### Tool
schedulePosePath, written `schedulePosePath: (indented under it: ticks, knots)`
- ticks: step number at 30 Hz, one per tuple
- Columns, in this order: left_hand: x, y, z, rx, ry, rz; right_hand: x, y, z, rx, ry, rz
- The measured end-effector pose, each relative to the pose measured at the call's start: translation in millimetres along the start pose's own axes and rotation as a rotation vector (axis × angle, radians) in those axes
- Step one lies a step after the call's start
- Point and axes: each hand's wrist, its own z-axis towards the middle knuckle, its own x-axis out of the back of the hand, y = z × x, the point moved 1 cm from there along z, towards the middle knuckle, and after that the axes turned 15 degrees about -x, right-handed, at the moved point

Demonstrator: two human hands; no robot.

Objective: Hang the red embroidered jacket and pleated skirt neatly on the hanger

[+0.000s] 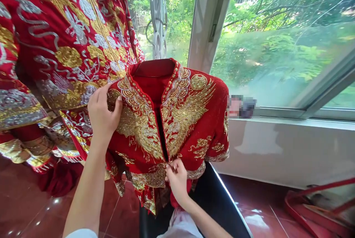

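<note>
Hands on red jacket (191,119), both forearms reaching up from the bottom edge. Right hand (177,179) lowest and nearest, fingertips pinched on the jacket's front opening just above the hem, where the two gold-embroidered panels meet. Left hand (103,114) higher, at the shoulder on the left of the view, fingers curled over the edge, thumb pressed on the embroidery, grasping the cloth. Jacket hanging upright on a red hanger (154,68), front towards the camera, above a black seat (216,197). Close behind on the left, a second red garment (69,27) with gold and silver embroidery. Beyond, white sill (291,124) and window (277,46), green trees outside.
</note>
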Motion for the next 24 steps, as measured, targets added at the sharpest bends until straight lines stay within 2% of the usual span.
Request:
schedulePosePath:
  ticks: [3, 7, 9, 12, 14, 15, 17, 18, 19, 20, 22, 24]
  knots:
    - [-1.4, 1.5, -1.1, -0.009, -0.046, 0.023, 21.2, 36.0, -22.4, -0.155, 0.006, 0.082]
    - [-2.9, 3.5, 0.8, 0.035, -0.106, 0.091, 36.1, 72.8, -38.9, -0.405, 0.018, 0.098]
    - [-2.3, 1.3, 4.4, 0.053, -0.126, 0.107, 50.5, 83.3, -40.5, -0.428, 0.053, 0.030]
    - [0.3, -7.7, 11.4, 0.034, -0.157, 0.094, 92.6, 78.7, -30.7, -0.426, 0.108, -0.078]
    - [3.5, -16.3, 16.1, 0.017, -0.156, 0.036, 128.9, 56.4, -13.5, -0.395, 0.169, -0.178]
    - [5.5, -20.9, 18.4, 0.017, -0.152, -0.009, 146.2, 37.7, -1.8, -0.305, 0.263, -0.345]
    - [10.3, -30.5, 23.6, 0.038, -0.148, -0.103, 171.3, -11.4, 26.2, -0.168, 0.409, -0.455]
    - [12.7, -35.6, 26.5, 0.059, -0.152, -0.146, 177.3, -41.8, 41.4, -0.023, 0.538, -0.550]
    - [14.8, -41.0, 29.8, 0.085, -0.168, -0.184, 177.7, -73.7, 57.1, 0.125, 0.593, -0.595]
    - [16.3, -46.9, 33.4, 0.118, -0.196, -0.222, 172.8, -105.7, 73.1, 0.283, 0.581, -0.570]
    - [16.4, -59.2, 40.6, 0.215, -0.289, -0.312, 151.1, -163.8, 104.3, 0.553, 0.429, -0.528]
    - [11.9, -70.1, 46.3, 0.355, -0.399, -0.465, 122.4, -205.6, 132.9, 0.679, 0.227, -0.576]
